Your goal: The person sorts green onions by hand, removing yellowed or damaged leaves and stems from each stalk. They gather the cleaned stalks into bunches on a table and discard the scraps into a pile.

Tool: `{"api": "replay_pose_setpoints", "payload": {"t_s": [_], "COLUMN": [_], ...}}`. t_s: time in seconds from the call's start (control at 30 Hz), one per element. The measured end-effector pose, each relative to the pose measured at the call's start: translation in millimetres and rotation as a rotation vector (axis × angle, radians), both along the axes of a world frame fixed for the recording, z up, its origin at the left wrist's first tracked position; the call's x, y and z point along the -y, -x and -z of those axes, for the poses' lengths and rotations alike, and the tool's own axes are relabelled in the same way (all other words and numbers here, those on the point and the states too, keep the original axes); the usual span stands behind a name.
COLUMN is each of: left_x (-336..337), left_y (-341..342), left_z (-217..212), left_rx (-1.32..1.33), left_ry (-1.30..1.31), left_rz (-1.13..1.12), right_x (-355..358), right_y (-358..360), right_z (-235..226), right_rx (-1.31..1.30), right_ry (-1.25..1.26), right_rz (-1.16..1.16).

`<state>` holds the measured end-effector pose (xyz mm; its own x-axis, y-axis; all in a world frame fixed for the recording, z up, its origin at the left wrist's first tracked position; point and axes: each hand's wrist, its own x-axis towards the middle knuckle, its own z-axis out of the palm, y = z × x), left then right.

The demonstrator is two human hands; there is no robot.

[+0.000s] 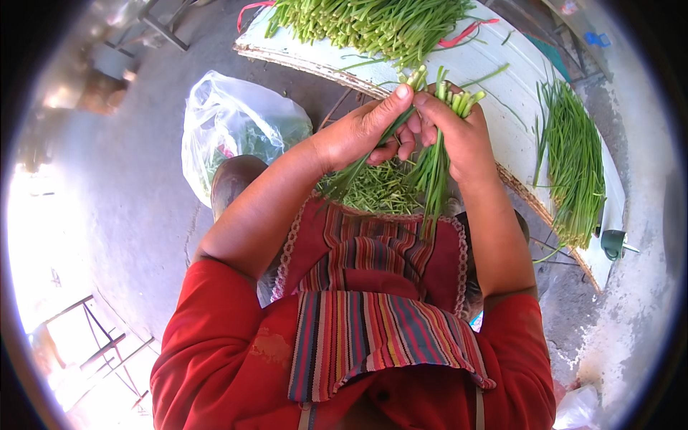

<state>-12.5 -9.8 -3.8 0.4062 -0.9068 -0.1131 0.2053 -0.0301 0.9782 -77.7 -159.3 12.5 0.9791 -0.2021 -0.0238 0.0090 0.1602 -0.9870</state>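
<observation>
A few green stems [357,170] sit pinched in the left hand [374,123], a fuller bunch [432,173] in the curled right hand [461,136], beside the white surface [517,123], pale ends uppermost, seemingly to keep them even.

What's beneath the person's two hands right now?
Below the left hand and right hand is a heap of short green cuttings, partly covered by the hanging green stalks. What the heap rests on is hidden.
</observation>
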Motion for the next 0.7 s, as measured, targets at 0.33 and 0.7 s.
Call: {"api": "replay_pose_setpoints", "payload": {"t_s": [0.33, 0.7], "left_x": [-7, -17], "left_y": [-14, -24], "left_z": [-4, -4], "left_rx": [-0.32, -0.343], "left_ry": [0.122, 0.121], "left_rz": [-0.278, -0.439], "right_x": [32, 47], "right_y": [1, 0], "right_z": [-1, 0], "right_rx": [0.027, 0.109], "right_ry": [-0.475, -0.528], "right_rz": [0.025, -0.006]}}
